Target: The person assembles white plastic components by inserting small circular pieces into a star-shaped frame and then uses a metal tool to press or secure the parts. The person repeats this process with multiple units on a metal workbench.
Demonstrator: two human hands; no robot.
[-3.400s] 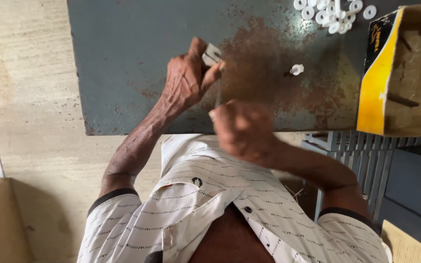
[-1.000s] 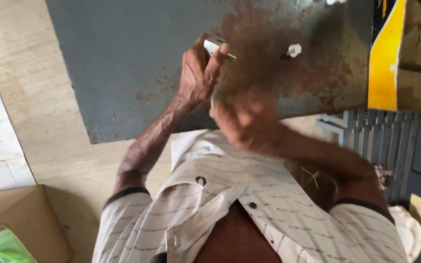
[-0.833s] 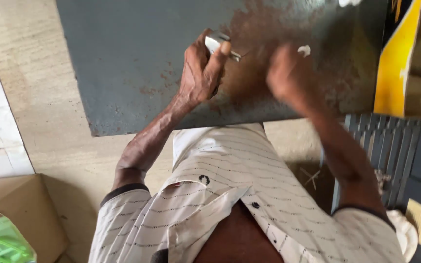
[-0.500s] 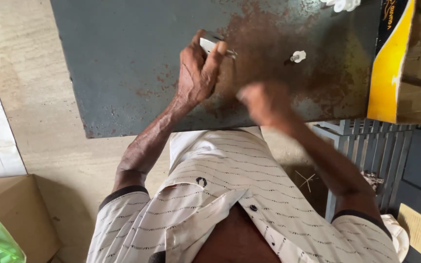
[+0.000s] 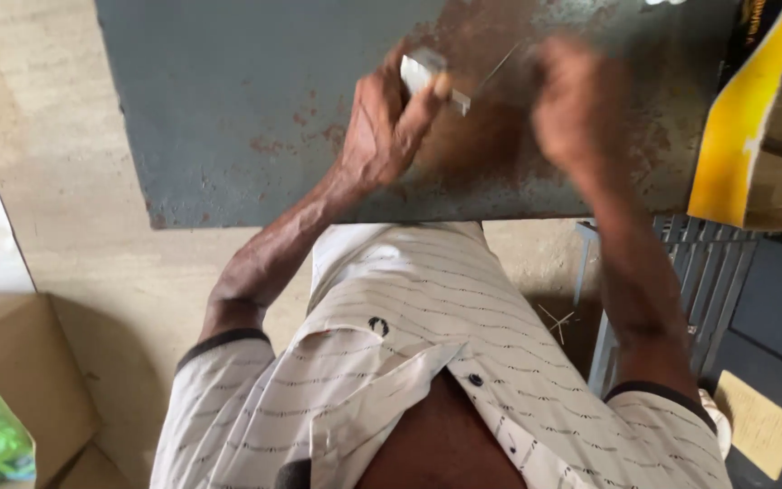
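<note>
The left hand (image 5: 389, 127) sits toward 12 o'clock, forearm running back to 7 o'clock, wrist bent, fingers (image 5: 427, 95) curled closed in a pinch. The right hand (image 5: 576, 109), toward 1 o'clock, is blurred; its grip cannot be told. Its forearm slants back toward 5 o'clock.

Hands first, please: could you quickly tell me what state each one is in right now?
Left hand: closed around a small white block.
Right hand: blurred by motion; its grip cannot be told.

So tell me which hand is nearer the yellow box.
Right. The right hand hovers blurred just left of the yellow box; the left hand sits farther left, gripping a small white block.
</note>
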